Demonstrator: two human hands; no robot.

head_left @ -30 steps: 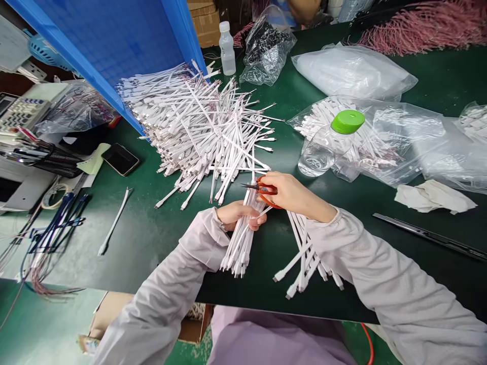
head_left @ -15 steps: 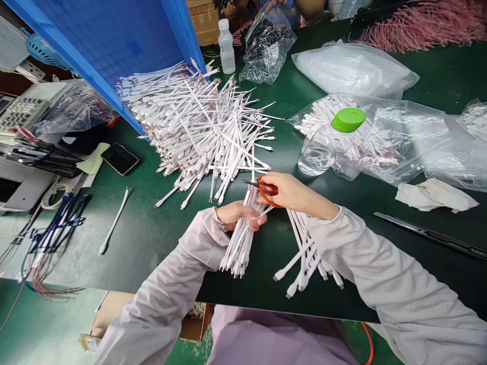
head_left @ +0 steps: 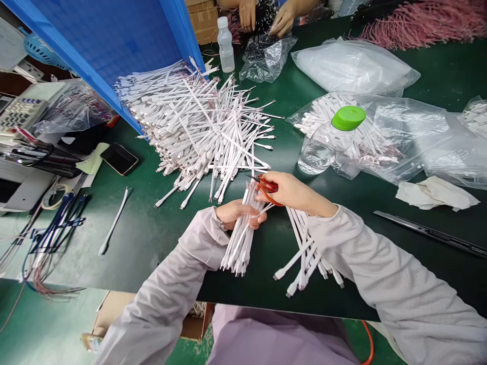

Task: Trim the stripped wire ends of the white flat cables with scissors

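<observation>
Beside right hand's (head_left: 293, 192) scissors (head_left: 267, 185), left hand's (head_left: 236, 213) cable bundle (head_left: 239, 246)

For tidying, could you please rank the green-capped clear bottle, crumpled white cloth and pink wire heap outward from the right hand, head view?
1. Green-capped clear bottle, beyond right hand.
2. Crumpled white cloth, right.
3. Pink wire heap, far back.

At twelve o'clock a co-worker's hands (head_left: 247, 12) are cut off by the top edge. The right hand (head_left: 291, 191) covers most of the red scissors (head_left: 265, 183). The left hand (head_left: 238, 213) hides the middle of the cable bundle (head_left: 239, 243), and its connectors (head_left: 234, 266) are too small to identify.
</observation>
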